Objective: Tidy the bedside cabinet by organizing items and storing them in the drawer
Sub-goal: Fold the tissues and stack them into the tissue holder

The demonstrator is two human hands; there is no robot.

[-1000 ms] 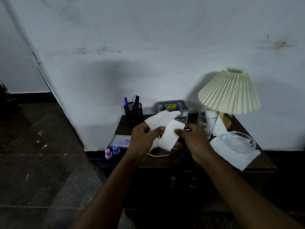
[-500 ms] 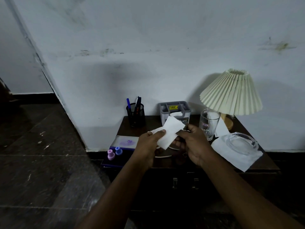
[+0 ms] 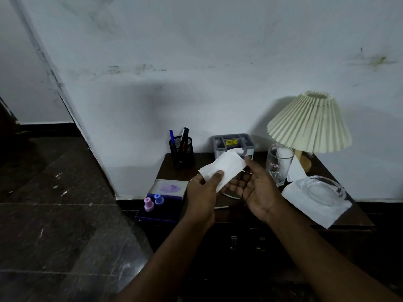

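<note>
While the left hand (image 3: pixel 201 192) pinches a folded white tissue (image 3: pixel 224 168) between thumb and fingers at its near left corner, the right hand (image 3: pixel 257 189) lies palm up beneath it, fingers loosely spread. Right thumb is raised by the tissue's far right corner; cannot tell if it touches. Tissue is held in the air above the bedside cabinet (image 3: pixel 166 171), slanting up from left hand toward right thumb.

Beyond the left hand: black mesh pen holder (image 3: pixel 182 153) with pens upright. Beyond the tissue, against the wall: grey organizer (image 3: pixel 234 142), a yellow label on it. Just right of the right hand: clear drinking glass (image 3: pixel 279 164), upright. Farther right and back: lamp (image 3: pixel 309 123) with pleated cream shade. Right of the right wrist: glass ashtray (image 3: pixel 322 189) sitting on a white napkin (image 3: pixel 305 205), whose corner overhangs the cabinet's front edge.

Left of the left hand: purple box (image 3: pixel 168 189), and nearer, a pink cap (image 3: pixel 149 203) and a blue cap (image 3: pixel 158 199) standing side by side.

Below both wrists: dark drawer front (image 3: pixel 246 234) with two metal pulls.
</note>
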